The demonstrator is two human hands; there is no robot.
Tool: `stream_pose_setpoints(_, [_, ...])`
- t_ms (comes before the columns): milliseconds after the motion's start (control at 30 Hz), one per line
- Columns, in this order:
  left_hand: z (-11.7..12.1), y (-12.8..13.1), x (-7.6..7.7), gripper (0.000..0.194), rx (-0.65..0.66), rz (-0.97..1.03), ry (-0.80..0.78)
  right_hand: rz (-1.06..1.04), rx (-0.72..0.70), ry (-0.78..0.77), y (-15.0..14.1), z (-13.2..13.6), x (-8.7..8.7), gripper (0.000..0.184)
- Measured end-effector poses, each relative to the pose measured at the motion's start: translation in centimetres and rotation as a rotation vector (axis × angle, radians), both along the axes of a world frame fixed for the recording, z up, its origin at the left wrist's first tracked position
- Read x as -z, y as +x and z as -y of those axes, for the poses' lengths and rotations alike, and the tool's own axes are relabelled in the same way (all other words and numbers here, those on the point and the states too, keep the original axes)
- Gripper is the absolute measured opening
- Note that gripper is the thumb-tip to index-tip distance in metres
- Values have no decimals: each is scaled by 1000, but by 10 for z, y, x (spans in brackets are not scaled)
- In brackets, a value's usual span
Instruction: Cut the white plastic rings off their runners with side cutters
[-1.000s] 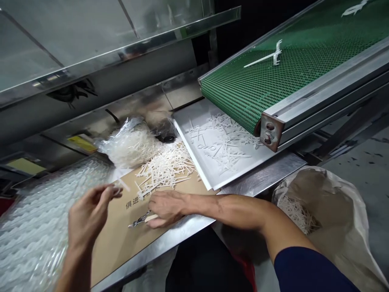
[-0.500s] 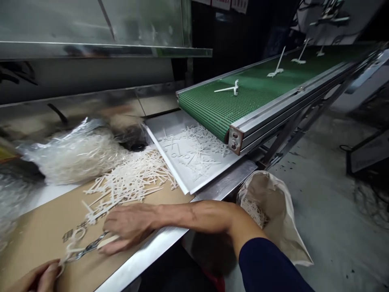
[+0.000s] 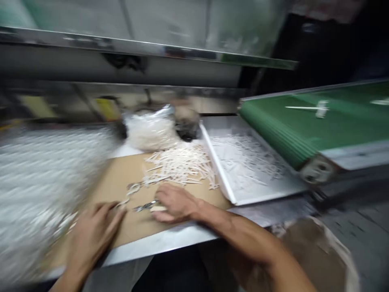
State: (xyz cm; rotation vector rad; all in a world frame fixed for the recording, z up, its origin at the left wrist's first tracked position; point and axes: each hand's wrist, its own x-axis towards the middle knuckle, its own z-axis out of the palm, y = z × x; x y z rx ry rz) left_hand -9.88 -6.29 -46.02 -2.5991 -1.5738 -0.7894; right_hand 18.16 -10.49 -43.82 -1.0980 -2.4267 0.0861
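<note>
Right hand (image 3: 178, 202) closes its fingers on metal snips (image 3: 146, 206) atop cardboard (image 3: 121, 174); left hand (image 3: 91, 231) too blurred to read. White plastic pieces (image 3: 179, 166) heap at 12 o'clock; a careless forearm (image 3: 237, 231) sweep could spill them into the tray (image 3: 243, 162).

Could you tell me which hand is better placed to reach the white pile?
Probably the left hand: it seems free, though blurred, while the right hand holds a metal tool.

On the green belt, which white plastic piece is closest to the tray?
The left white plastic piece, whole in view on the green belt. The other piece lies farther along, cut off by the picture's right edge.
</note>
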Motion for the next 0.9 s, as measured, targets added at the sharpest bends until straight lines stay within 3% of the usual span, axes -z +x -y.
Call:
stream_pose_setpoints(133, [11, -3, -5, 27, -33, 227, -90, -153, -80, 5, 0, 3, 1, 18])
stream_pose_setpoints(367, [13, 19, -12, 22, -67, 404, -86, -254, -49, -118, -10, 16, -2, 29])
stream_pose_setpoints(600, [23, 36, -6, 21, 4, 685, -135, -298, 99, -451, -19, 30, -27, 18])
stream_pose_setpoints(767, [26, 36, -7, 21, 88, 692, -67, -421, 123, -785, -19, 31, -37, 27])
stream_pose_setpoints(900, [24, 36, -9, 23, 158, 681, -13, -506, 130, -912, -16, 33, -36, 31])
